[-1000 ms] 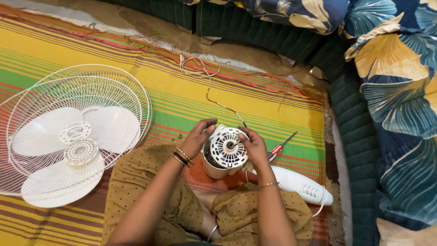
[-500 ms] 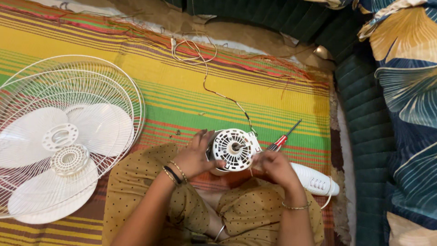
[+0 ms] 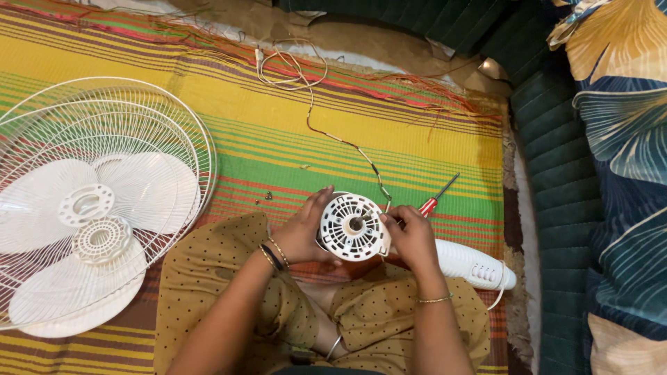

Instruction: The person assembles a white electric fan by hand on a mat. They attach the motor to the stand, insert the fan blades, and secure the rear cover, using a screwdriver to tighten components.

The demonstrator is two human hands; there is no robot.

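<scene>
While seated on the striped mat (image 3: 389,132), the person grips the white fan motor housing (image 3: 353,227) over their lap: left hand (image 3: 303,232) clamped on its left side, right hand (image 3: 411,237) wrapped on the right. Cord (image 3: 326,132) runs from it across the mat. Red-handled screwdriver (image 3: 432,202) just beside the right hand. Fan grille with blades (image 3: 94,201) well apart, left.
</scene>
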